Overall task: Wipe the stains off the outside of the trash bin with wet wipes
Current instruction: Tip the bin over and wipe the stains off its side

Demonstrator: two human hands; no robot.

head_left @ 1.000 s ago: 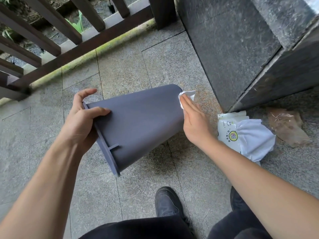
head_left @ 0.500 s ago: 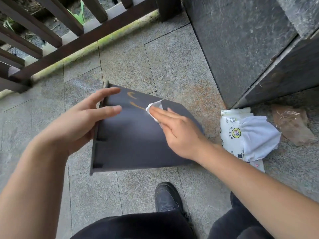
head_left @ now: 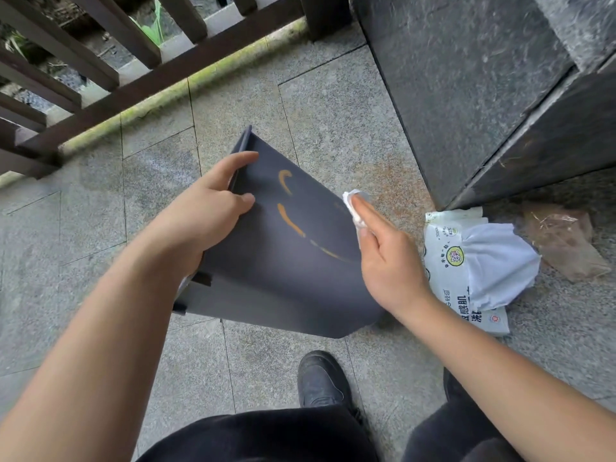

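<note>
Head view, the only one: dark grey trash bin (head_left: 283,271) lay tipped on its side on the stone-tile floor (head_left: 333,128), rim pointing left, one flat wall facing up. Left hand (head_left: 203,221) held the rim end, its grip curled round the edge with the thumb on the outer wall and the index finger along the rim. Right hand (head_left: 386,261) had fingers straight and together, pressing a crumpled white wet wipe (head_left: 353,203) against the far right edge of the upturned wall; flat press, no pinch visible. Orange streak stains (head_left: 290,218) ran in a broken curve down the middle of that wall, between the two hands, apparently unwiped. Wet wipes pack (head_left: 466,271) lay on the floor just right of the bin, a sheet pulled half out, next to the dark stone pillar (head_left: 466,95). Brownish crumpled wrapper (head_left: 563,241) beside the pack. Black shoe (head_left: 320,381) below the bin.

Step, judged: wiping in progress, stains largely left. Next move probably calls for dragging the wipe leftward over the orange streaks with firm pressure while the left hand steadies the bin against sliding.
</note>
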